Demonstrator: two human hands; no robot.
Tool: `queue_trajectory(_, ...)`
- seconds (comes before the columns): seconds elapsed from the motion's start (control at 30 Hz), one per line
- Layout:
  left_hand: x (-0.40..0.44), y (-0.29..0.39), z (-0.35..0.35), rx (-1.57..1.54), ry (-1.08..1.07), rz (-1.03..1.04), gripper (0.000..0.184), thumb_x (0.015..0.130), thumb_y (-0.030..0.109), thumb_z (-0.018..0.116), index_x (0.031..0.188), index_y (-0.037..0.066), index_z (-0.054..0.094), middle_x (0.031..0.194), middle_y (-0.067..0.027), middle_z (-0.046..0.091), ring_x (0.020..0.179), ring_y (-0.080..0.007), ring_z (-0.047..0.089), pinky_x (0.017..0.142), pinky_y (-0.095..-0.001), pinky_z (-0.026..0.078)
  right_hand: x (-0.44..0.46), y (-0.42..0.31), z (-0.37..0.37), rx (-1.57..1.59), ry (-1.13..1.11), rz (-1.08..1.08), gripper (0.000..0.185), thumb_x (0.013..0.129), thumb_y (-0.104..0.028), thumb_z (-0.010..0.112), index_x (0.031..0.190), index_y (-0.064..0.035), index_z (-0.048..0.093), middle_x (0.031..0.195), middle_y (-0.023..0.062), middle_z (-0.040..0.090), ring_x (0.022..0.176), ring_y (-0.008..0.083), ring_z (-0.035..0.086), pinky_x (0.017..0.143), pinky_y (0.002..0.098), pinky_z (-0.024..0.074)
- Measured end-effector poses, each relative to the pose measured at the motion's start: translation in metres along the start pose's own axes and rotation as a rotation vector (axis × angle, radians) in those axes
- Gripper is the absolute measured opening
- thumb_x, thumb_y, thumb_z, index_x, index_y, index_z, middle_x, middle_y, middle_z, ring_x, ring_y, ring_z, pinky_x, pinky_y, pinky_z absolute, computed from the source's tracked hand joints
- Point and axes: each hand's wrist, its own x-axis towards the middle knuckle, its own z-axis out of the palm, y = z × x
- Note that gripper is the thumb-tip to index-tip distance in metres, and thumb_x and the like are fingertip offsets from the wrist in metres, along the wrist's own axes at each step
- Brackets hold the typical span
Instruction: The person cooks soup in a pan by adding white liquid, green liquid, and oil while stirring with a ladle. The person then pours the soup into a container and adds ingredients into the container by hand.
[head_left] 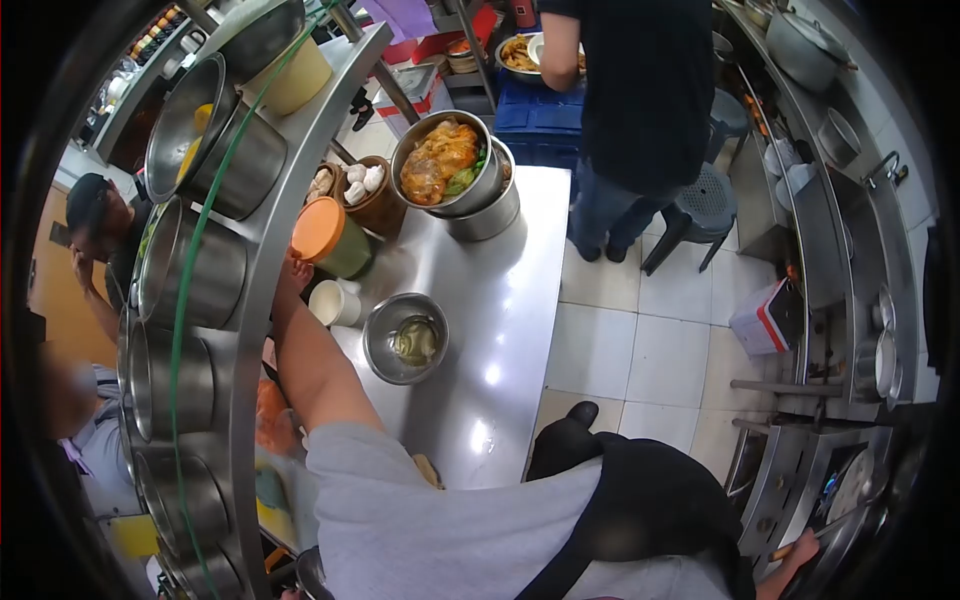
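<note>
My left arm reaches forward along the steel table. My left hand (299, 271) is closed against the side of a green tub (345, 248) with an orange lid (319, 229); the shelf edge hides part of it. Nearby stand a cream cup (334, 303) and a steel bowl (405, 338) with a little yellowish liquid. At the lower right, my right hand (801, 549) is wrapped round a long-handled cooking utensil (838, 521) with a wooden end. Its metal shaft runs toward a round pan (852, 482) on the stove; its head is hard to make out.
Several steel pots (192, 265) line the shelf (250, 330) on the left, crossed by a green cord. Steel containers of food (440, 165) stand at the table's far end. A person in dark clothes (645, 100) stands ahead beside a grey stool (700, 205). Another person (100, 225) is beyond the shelf.
</note>
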Motion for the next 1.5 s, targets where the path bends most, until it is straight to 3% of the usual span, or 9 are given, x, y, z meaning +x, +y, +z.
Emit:
queue_trajectory(0.2,-0.038,-0.007,0.007,0.003,-0.128,-0.039,0.009,0.083,0.009,0.059,0.077,0.008,0.052,0.056,0.0027,0.044,0.043,-0.0127,0.041,0.046,-0.0259,0.045,0.015,-0.002,0.01,-0.058,0.038,-0.041,0.058,0.085,-0.039,0.061,0.089,0.0187,0.065,0.084,0.0357,0.068,0.086,0.0497,0.067,0.079,0.054,0.0481)
queue_trajectory(0.43,-0.094,-0.008,0.027,0.197,0.014,0.109,0.011,0.078,0.01,0.062,0.079,0.009,0.051,0.06,0.0004,0.047,0.048,-0.0111,0.045,0.052,-0.026,0.05,0.043,0.015,0.028,-0.054,0.034,-0.018,0.064,0.086,-0.044,0.059,0.093,0.019,0.065,0.086,0.0352,0.068,0.088,0.047,0.069,0.08,0.053,0.049)
queue_trajectory(0.5,-0.101,-0.013,0.033,0.246,0.041,0.313,0.017,0.077,0.015,0.064,0.087,0.007,0.054,0.072,-0.0042,0.053,0.056,-0.0136,0.051,0.057,-0.0299,0.053,0.046,0.017,0.029,-0.004,0.026,-0.011,0.065,0.086,-0.045,0.059,0.093,0.0189,0.065,0.086,0.0349,0.068,0.087,0.0466,0.069,0.08,0.053,0.049)
queue_trajectory(0.7,-0.117,-0.015,0.032,0.287,-0.029,0.482,0.037,0.076,0.026,0.069,0.107,0.009,0.058,0.098,-0.0119,0.061,0.083,-0.0262,0.066,0.069,-0.0402,0.058,0.05,0.012,0.029,0.096,-0.001,0.046,0.061,0.086,-0.042,0.061,0.095,0.0186,0.065,0.09,0.0331,0.069,0.086,0.0447,0.067,0.08,0.0517,0.049)
queue_trajectory(0.93,-0.153,-0.004,0.07,0.325,-0.011,0.435,0.035,0.08,0.029,0.068,0.109,0.01,0.06,0.103,-0.0127,0.064,0.087,-0.0289,0.068,0.075,-0.0417,0.058,0.046,0.009,0.022,0.102,0.041,0.117,0.063,0.084,-0.043,0.063,0.097,0.0188,0.065,0.092,0.0324,0.07,0.085,0.0426,0.067,0.081,0.0505,0.0493)
queue_trajectory(1.2,-0.228,-0.114,0.163,1.285,0.156,1.11,0.034,0.088,0.031,0.067,0.109,0.004,0.062,0.092,-0.0215,0.068,0.093,-0.0422,0.067,0.082,-0.0494,0.053,0.038,0.013,0.021,0.221,0.05,0.126,0.055,0.084,-0.038,0.065,0.097,0.0155,0.068,0.089,0.0286,0.07,0.082,0.0377,0.067,0.078,0.0491,0.0499)
queue_trajectory(1.33,-0.225,-0.156,0.167,1.159,0.142,1.132,0.04,0.085,0.028,0.071,0.118,0.007,0.062,0.108,-0.0201,0.068,0.103,-0.0429,0.064,0.09,-0.0503,0.052,0.064,0.043,0.04,0.008,0.119,0.13,0.054,0.084,-0.038,0.063,0.098,0.0134,0.069,0.09,0.0268,0.072,0.082,0.0366,0.067,0.076,0.0513,0.0513)
queue_trajectory(1.4,-0.128,-0.154,0.12,0.843,0.369,1.466,0.057,0.086,0.034,0.075,0.132,0.004,0.058,0.128,-0.0234,0.063,0.118,-0.0397,0.061,0.102,-0.0497,0.047,0.058,0.034,0.036,0.026,0.066,0.168,0.05,0.085,-0.04,0.065,0.097,0.008,0.071,0.088,0.0236,0.072,0.079,0.0332,0.067,0.073,0.0504,0.0517)
queue_trajectory(1.5,-0.127,-0.158,0.151,0.988,0.244,1.309,0.053,0.086,0.032,0.073,0.129,0.004,0.059,0.125,-0.0219,0.063,0.114,-0.0381,0.061,0.099,-0.0483,0.047,0.01,-0.011,0.006,0.131,-0.078,0.334,0.044,0.085,-0.043,0.07,0.096,0.0001,0.073,0.085,0.0188,0.071,0.074,0.0267,0.064,0.069,0.0465,0.0512)
